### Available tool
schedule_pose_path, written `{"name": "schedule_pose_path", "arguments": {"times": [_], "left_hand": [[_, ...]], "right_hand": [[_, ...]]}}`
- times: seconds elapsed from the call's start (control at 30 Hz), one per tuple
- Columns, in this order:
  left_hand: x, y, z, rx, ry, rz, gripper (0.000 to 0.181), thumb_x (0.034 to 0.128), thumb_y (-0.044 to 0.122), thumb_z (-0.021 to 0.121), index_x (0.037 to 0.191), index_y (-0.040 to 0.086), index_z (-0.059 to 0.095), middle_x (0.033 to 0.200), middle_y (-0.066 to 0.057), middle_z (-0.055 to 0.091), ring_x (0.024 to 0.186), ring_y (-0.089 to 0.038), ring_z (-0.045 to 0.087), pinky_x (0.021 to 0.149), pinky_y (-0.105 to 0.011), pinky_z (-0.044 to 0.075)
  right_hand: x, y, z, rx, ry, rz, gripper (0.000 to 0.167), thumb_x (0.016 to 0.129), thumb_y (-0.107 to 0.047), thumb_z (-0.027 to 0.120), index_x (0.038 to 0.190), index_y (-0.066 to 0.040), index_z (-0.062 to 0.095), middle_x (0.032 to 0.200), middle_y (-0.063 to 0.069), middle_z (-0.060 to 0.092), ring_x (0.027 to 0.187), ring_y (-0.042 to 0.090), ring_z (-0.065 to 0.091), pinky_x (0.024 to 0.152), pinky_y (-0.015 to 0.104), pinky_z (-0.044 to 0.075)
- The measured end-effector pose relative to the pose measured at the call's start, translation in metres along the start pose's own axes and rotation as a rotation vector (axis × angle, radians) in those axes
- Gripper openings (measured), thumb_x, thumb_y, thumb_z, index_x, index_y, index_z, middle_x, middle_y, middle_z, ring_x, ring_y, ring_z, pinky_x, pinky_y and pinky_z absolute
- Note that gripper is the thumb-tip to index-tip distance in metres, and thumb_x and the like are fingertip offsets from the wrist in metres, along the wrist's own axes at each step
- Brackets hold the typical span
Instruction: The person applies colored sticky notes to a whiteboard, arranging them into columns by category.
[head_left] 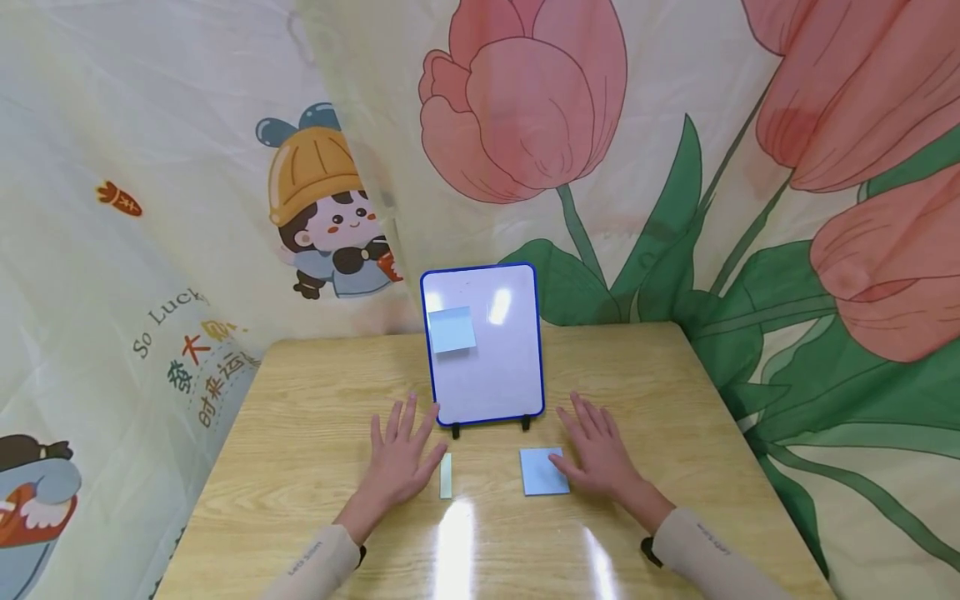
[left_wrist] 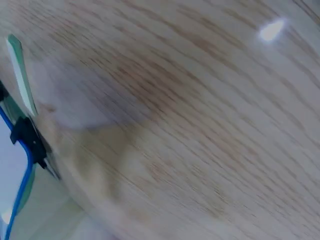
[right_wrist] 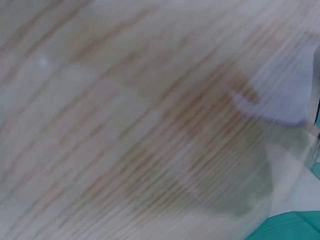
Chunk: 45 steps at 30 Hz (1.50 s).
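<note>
1. Two hands show their fingers straight and spread: the left hand (head_left: 396, 465) at lower centre-left of the head view, the right hand (head_left: 602, 461) at lower centre-right, fingers pointing up the frame.
2. One pale green strip (head_left: 446, 477) lies on the tabletop (head_left: 315, 417) just beside the left thumb, its long axis running up and down the head view; in the left wrist view it slants at upper left.
3. One light blue sticky pad (head_left: 536, 473) lies right of lower centre, nearly square, its sides almost in line with the frame. The right thumb overlaps it; whether they touch, I cannot tell.
4. One blue-rimmed whiteboard (head_left: 498, 375) stands at centre on black feet (head_left: 455, 432), long axis near vertical, top tipped slightly left.
5. One blue sticky note (head_left: 452, 330) is on its upper left part, slightly rotated.
</note>
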<state>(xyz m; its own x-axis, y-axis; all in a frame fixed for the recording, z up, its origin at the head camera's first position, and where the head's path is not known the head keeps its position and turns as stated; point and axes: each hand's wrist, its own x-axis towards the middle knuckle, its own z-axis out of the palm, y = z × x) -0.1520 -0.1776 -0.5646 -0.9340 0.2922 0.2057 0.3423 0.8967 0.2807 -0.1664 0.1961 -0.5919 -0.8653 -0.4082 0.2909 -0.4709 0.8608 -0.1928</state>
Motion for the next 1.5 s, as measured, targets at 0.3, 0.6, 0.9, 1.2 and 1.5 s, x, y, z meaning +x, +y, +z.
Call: {"name": "schedule_pose_path", "arguments": {"times": [0.3, 0.6, 0.9, 1.2, 1.5], "left_hand": [[0.003, 0.03, 0.007, 0.032, 0.011, 0.186, 0.065, 0.1005, 0.056, 0.039, 0.158, 0.029, 0.025, 0.166, -0.013, 0.017, 0.15, -0.041, 0.02, 0.112, -0.074, 0.007], [-0.002, 0.059, 0.018, 0.077, -0.03, 0.341, 0.064, 0.1012, 0.058, 0.036, 0.158, 0.029, 0.026, 0.165, -0.012, 0.02, 0.15, -0.039, 0.021, 0.112, -0.073, 0.014], [-0.013, 0.081, 0.039, 0.131, -0.123, 0.491, 0.064, 0.1015, 0.062, 0.026, 0.158, 0.032, 0.023, 0.167, -0.004, 0.012, 0.153, -0.032, 0.015, 0.114, -0.07, 0.015], [-0.019, 0.086, 0.04, 0.186, -0.183, 0.542, 0.063, 0.1022, 0.062, 0.019, 0.156, 0.032, 0.031, 0.164, -0.007, 0.025, 0.149, -0.034, 0.028, 0.113, -0.069, 0.02], [-0.019, 0.087, 0.045, 0.181, -0.2, 0.541, 0.06, 0.103, 0.06, 0.02, 0.156, 0.034, 0.028, 0.165, -0.005, 0.024, 0.149, -0.034, 0.028, 0.114, -0.068, 0.019]], "right_hand": [[-0.007, -0.008, 0.007, 0.041, 0.025, -0.144, 0.082, 0.083, -0.058, 0.07, 0.146, -0.01, 0.047, 0.157, 0.018, 0.034, 0.138, 0.037, 0.038, 0.111, 0.061, 0.03], [-0.011, -0.015, 0.01, 0.033, -0.03, -0.212, 0.073, 0.082, -0.056, 0.073, 0.138, -0.012, 0.056, 0.136, 0.008, 0.06, 0.122, 0.028, 0.056, 0.109, 0.053, 0.037], [-0.016, -0.017, 0.014, 0.044, -0.045, -0.295, 0.062, 0.077, -0.052, 0.079, 0.122, -0.011, 0.068, 0.124, 0.005, 0.067, 0.11, 0.024, 0.061, 0.102, 0.052, 0.043], [-0.018, -0.02, 0.015, 0.042, -0.122, -0.293, 0.052, 0.078, -0.046, 0.079, 0.115, -0.009, 0.07, 0.121, 0.005, 0.068, 0.111, 0.022, 0.063, 0.096, 0.048, 0.045], [-0.008, -0.021, 0.005, 0.039, -0.207, -0.237, 0.046, 0.077, -0.044, 0.081, 0.107, -0.01, 0.076, 0.119, 0.004, 0.071, 0.109, 0.022, 0.064, 0.093, 0.049, 0.045]]}}
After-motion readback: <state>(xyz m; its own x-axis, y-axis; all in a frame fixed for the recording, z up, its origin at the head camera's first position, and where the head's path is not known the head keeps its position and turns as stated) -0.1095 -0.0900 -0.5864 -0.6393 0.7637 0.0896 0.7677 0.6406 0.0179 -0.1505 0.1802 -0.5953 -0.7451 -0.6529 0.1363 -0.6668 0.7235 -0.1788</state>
